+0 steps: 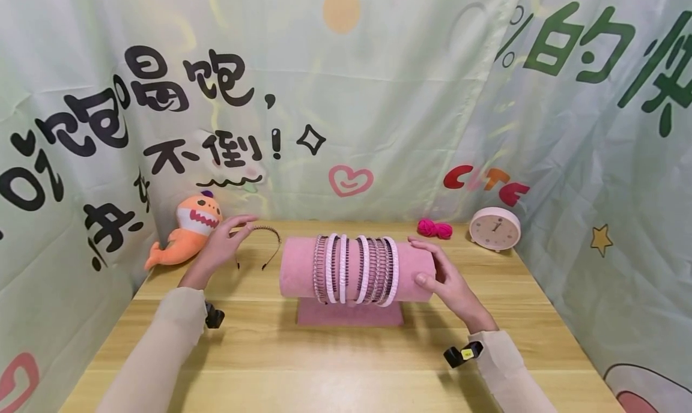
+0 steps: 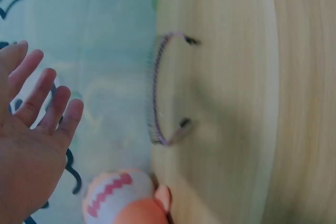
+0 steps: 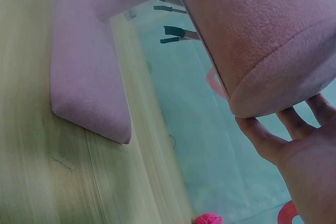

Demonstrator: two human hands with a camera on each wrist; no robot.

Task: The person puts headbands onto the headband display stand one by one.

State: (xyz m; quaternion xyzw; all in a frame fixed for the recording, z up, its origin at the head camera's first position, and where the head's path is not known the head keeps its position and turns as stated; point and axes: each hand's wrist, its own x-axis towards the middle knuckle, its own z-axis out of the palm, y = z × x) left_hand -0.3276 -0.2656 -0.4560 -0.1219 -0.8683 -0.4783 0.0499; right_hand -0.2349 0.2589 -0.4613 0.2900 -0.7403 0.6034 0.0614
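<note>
A pink plush roll stand [image 1: 297, 268] stands on the table with several headbands [image 1: 327, 269] around its roll, some white and some dark or beaded. My right hand [image 1: 451, 287] holds the roll's right end, thumb at the front and fingers on the top and far side. In the right wrist view the fingertips meet the rim of the roll's end [image 3: 289, 72]. At the back left, a thin dark zigzag headband [image 2: 156, 87] rests on the table. My left hand [image 1: 224, 242] hovers near it, fingers extended and holding nothing, apart from the headband in the left wrist view.
An orange shark plush toy [image 1: 186, 236] sits at the back left beside my left hand. Toward the back right are a pink yarn bundle [image 1: 434, 229] and a round pink clock [image 1: 494, 228]. Printed cloth [image 1: 378, 113] hangs behind and along both sides of the wooden table [image 1: 346, 365].
</note>
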